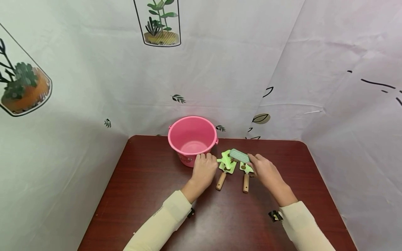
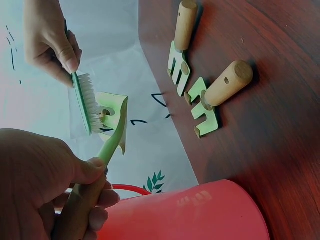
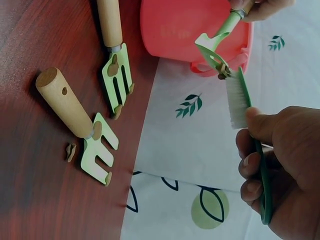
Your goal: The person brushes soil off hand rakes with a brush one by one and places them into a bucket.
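Note:
My left hand (image 1: 205, 170) grips the wooden handle of a light green garden hand rake (image 2: 116, 122), its bent head raised over the table beside the bucket. Brown clumps cling to that head in the right wrist view. My right hand (image 1: 265, 170) holds a green scrubbing brush (image 1: 239, 156) by its handle, thumb pressed along the back. The white bristles (image 3: 235, 100) meet the rake's head. Below lie two garden forks, a longer-tined one (image 3: 115, 70) and a shorter, wider one (image 3: 95, 155), both with wooden handles and brown patches on the green metal.
A pink bucket (image 1: 179, 136) stands at the back of the dark red table (image 1: 138, 195), just beyond my left hand. A small brown clump (image 3: 70, 151) lies by the wider fork. White patterned cloth (image 1: 220, 69) hangs behind and at both sides.

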A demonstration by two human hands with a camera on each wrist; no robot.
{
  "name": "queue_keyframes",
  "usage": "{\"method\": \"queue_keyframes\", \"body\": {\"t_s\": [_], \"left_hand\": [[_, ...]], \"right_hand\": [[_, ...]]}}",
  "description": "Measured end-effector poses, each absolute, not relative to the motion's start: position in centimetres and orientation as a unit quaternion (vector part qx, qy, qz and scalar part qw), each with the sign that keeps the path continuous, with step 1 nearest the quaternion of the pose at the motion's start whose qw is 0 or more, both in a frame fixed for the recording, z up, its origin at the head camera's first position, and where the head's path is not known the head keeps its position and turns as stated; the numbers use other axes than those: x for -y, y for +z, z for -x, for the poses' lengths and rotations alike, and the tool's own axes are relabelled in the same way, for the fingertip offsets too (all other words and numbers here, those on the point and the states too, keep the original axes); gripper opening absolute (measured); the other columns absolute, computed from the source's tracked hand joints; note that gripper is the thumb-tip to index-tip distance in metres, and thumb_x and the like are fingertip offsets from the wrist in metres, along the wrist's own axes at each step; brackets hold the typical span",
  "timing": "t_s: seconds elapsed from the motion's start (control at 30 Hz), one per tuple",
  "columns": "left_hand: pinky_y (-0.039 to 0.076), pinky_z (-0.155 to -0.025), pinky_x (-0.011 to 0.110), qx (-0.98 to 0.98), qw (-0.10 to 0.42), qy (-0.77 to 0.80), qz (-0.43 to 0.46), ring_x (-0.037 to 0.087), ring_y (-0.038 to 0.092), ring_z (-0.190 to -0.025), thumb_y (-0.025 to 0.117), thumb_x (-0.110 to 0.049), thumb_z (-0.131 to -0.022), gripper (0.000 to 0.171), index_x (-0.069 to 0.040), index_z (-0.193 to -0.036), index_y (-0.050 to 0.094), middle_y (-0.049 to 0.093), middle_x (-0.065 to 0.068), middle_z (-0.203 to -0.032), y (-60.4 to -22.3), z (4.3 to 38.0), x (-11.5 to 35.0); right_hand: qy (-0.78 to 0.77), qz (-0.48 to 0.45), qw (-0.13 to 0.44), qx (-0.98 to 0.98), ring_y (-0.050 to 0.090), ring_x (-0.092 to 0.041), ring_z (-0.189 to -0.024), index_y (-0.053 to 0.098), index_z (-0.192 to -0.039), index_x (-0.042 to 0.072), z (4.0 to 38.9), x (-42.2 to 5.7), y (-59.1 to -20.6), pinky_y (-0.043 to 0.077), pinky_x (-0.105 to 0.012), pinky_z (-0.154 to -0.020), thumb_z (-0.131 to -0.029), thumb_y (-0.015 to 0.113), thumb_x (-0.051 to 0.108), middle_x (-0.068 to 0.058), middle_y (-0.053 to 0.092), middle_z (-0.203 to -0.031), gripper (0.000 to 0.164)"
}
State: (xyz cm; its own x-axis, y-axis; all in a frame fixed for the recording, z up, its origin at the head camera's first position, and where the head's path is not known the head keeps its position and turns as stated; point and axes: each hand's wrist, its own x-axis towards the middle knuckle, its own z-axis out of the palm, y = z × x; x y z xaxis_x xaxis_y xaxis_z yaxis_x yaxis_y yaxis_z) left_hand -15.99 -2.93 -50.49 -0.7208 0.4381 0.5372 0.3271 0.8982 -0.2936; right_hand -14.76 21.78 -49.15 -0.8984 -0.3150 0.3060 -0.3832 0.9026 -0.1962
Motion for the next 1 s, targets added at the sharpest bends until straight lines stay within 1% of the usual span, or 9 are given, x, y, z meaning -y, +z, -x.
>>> {"method": "queue_keyframes", "body": {"t_s": [0.13,0.23,0.37,0.53,0.63,0.77,0.9,1.0], "left_hand": [[0.045,-0.061,0.034,0.921,0.316,0.087,0.208,0.023,0.062,-0.064,0.052,-0.012,-0.094,0.026,-0.011,-0.079,0.073,0.063,0.003,-0.072,-50.5,16.0,3.0],[0.045,-0.062,0.034,0.923,0.313,0.089,0.207,0.023,0.062,-0.065,0.055,-0.012,-0.092,0.022,-0.011,-0.079,0.073,0.063,0.003,-0.072,-50.5,15.9,3.2],[0.045,-0.062,0.033,0.924,0.310,0.093,0.202,0.023,0.063,-0.066,0.059,-0.012,-0.092,0.018,-0.010,-0.079,0.072,0.063,0.003,-0.073,-50.5,16.0,3.5],[0.044,-0.060,0.033,0.921,0.321,0.090,0.204,0.023,0.062,-0.065,0.062,-0.011,-0.091,0.017,-0.010,-0.076,0.071,0.064,0.004,-0.072,-50.4,16.1,3.8],[0.044,-0.059,0.033,0.920,0.322,0.089,0.206,0.023,0.062,-0.064,0.062,-0.009,-0.091,0.017,-0.010,-0.076,0.071,0.064,0.004,-0.071,-50.3,16.1,3.8],[0.045,-0.060,0.033,0.920,0.321,0.089,0.206,0.023,0.062,-0.064,0.061,-0.008,-0.091,0.017,-0.009,-0.077,0.071,0.064,0.004,-0.072,-50.1,16.2,3.7],[0.046,-0.061,0.033,0.919,0.324,0.090,0.206,0.023,0.063,-0.065,0.062,-0.009,-0.090,0.016,-0.009,-0.078,0.072,0.065,0.004,-0.072,-50.0,16.2,3.5],[0.046,-0.062,0.034,0.919,0.322,0.090,0.207,0.023,0.063,-0.066,0.063,-0.010,-0.090,0.014,-0.008,-0.080,0.073,0.065,0.005,-0.073,-50.1,16.3,3.3]], "right_hand": [[0.126,-0.179,0.131,0.967,0.055,-0.019,-0.064,0.066,-0.128,-0.006,14.7,-22.1,-49.1,0.051,-0.038,-0.058,-0.096,0.072,0.011,-0.013,0.061,-0.087,0.037],[0.129,-0.177,0.138,0.966,0.057,-0.022,-0.065,0.066,-0.127,-0.007,14.7,-22.6,-48.9,0.052,-0.040,-0.059,-0.096,0.072,0.010,-0.014,0.061,-0.088,0.036],[0.135,-0.162,0.144,0.967,0.061,-0.028,-0.070,0.065,-0.128,-0.008,14.8,-23.6,-48.6,0.054,-0.045,-0.063,-0.096,0.071,0.009,-0.016,0.063,-0.088,0.037],[0.146,-0.156,0.137,0.967,0.063,-0.030,-0.074,0.063,-0.130,-0.009,15.0,-24.4,-48.4,0.055,-0.047,-0.067,-0.097,0.070,0.009,-0.017,0.063,-0.089,0.038],[0.160,-0.161,0.139,0.964,0.063,-0.029,-0.075,0.064,-0.130,-0.009,15.1,-24.4,-48.4,0.054,-0.045,-0.066,-0.097,0.070,0.009,-0.018,0.065,-0.091,0.038],[0.178,-0.172,0.148,0.957,0.060,-0.025,-0.072,0.065,-0.129,-0.009,15.2,-23.8,-48.6,0.052,-0.042,-0.064,-0.096,0.070,0.008,-0.017,0.065,-0.091,0.037],[0.187,-0.181,0.152,0.953,0.055,-0.020,-0.069,0.065,-0.129,-0.008,15.3,-22.8,-48.6,0.049,-0.039,-0.062,-0.096,0.070,0.009,-0.015,0.064,-0.089,0.037],[0.191,-0.189,0.156,0.951,0.054,-0.020,-0.069,0.065,-0.129,-0.007,15.3,-22.0,-48.6,0.049,-0.039,-0.062,-0.096,0.071,0.009,-0.014,0.063,-0.089,0.037]]}}
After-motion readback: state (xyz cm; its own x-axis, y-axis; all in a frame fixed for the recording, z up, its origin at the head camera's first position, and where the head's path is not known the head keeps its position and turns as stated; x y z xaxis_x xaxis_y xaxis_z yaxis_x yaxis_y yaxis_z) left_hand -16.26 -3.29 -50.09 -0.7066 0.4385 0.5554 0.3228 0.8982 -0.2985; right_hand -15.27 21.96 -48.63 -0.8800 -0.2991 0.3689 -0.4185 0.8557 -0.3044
